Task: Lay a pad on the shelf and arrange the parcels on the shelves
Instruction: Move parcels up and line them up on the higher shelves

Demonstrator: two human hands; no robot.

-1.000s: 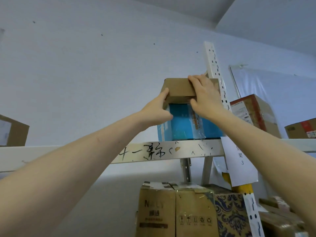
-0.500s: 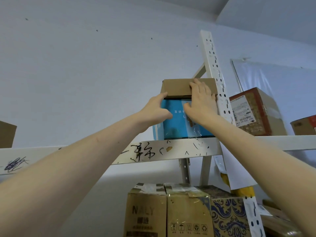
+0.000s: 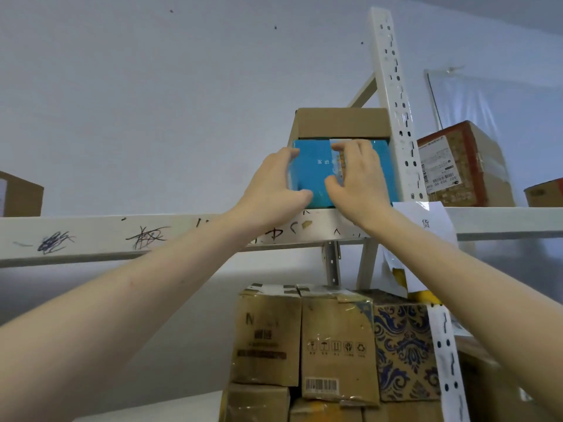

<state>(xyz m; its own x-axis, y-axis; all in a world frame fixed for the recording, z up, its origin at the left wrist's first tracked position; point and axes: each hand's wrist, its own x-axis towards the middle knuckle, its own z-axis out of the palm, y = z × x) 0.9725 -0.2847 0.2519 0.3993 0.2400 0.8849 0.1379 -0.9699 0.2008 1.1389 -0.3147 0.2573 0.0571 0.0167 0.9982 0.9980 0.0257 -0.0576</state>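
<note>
as left hand (image 3: 272, 185) grips and right hand (image 3: 358, 181) presses the blue box (image 3: 313, 170), jerking could topple the brown box (image 3: 341, 123) above.

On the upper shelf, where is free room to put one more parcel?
Free: the stretch of upper shelf between the brown box at the left edge and the blue parcel; nothing shows above its front edge there. Crowded: right of the upright post, where the labelled carton stands.

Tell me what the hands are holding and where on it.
The blue box: the left hand grips its left edge, the right hand presses on its front face. The brown box on top is not held.
</note>
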